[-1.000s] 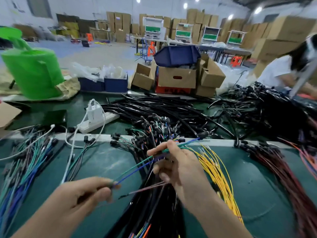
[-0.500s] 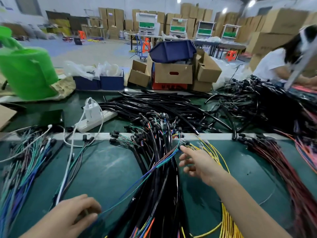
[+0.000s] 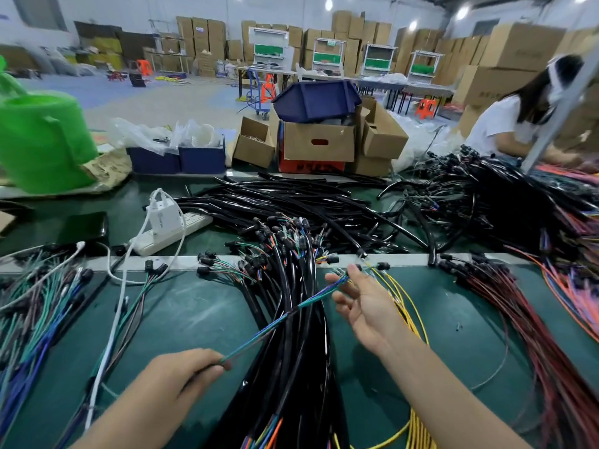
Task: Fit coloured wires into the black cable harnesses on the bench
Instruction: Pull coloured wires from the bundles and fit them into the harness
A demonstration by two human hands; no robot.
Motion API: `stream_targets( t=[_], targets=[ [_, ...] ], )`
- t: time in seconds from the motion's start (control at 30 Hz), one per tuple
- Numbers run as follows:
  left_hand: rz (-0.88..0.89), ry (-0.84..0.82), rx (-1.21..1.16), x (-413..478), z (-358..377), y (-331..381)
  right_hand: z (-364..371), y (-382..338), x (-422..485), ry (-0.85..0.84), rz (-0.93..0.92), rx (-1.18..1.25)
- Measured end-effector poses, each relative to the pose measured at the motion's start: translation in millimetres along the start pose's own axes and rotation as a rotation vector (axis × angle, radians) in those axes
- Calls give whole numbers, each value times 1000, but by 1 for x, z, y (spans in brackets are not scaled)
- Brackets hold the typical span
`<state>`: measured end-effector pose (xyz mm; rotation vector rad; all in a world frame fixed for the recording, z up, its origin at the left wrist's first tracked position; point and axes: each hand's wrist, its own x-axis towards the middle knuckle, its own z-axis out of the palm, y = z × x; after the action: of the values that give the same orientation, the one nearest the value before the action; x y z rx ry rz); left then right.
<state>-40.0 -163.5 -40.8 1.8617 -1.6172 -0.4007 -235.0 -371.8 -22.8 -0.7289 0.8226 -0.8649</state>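
left hand: pinching near end of coloured wires
run: over black harnesses
right hand: at far end, grip unclear

No legible text in view. White charger on power strip on bench bears small grey print, too blurred to read. Stacked cardboard boxes at back carry small labels, unreadable.

Blue-green wires: thin bunch, taut, slanting across harnesses. Harnesses: thick black bundle lying flat, connector ends fanned at far end.
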Motion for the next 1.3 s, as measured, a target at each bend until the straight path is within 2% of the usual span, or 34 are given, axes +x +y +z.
stream_targets(
  t=[0.1,0.2,0.33,0.4,0.43,0.47,0.53,0.6,0.63,0.7,0.83,1.0,1.1,1.3],
  targets=[
    [-10,-60,-100,-19,-33,-11,10,-27,-5,-23,-37,-1],
    [-48,-129,-278,-23,-50,-14,26,-71,-2,-72,-118,-132],
    [-80,-191,-554,3,-34,24,52,-132,12,-158,-321,-61],
    [-101,-183,-663,22,-12,47,47,-149,25,-143,-382,-73],
    [-143,-162,-743,30,1,55,38,-150,31,-80,-381,-220],
    [-191,-142,-816,38,15,62,23,-144,36,20,-367,-476],
    [-226,-122,-905,47,45,70,-12,-120,41,229,-289,-1145],
    [-234,-128,-974,50,67,70,-51,-98,37,296,-108,-1584],
    [-253,-133,-1024,50,73,67,-67,-90,33,276,12,-1675],
    [-249,-146,-1130,50,78,59,-91,-85,24,226,214,-1700],
    [-193,-152,-1182,53,81,49,-114,-81,8,196,305,-1693],
    [-230,-154,-1180,54,83,47,-121,-76,6,231,327,-1624],
    [-261,-179,-1270,54,81,43,-121,-75,7,248,319,-1572],
    [-253,-203,-1415,53,80,41,-121,-63,12,343,189,-1531]
  ],
)
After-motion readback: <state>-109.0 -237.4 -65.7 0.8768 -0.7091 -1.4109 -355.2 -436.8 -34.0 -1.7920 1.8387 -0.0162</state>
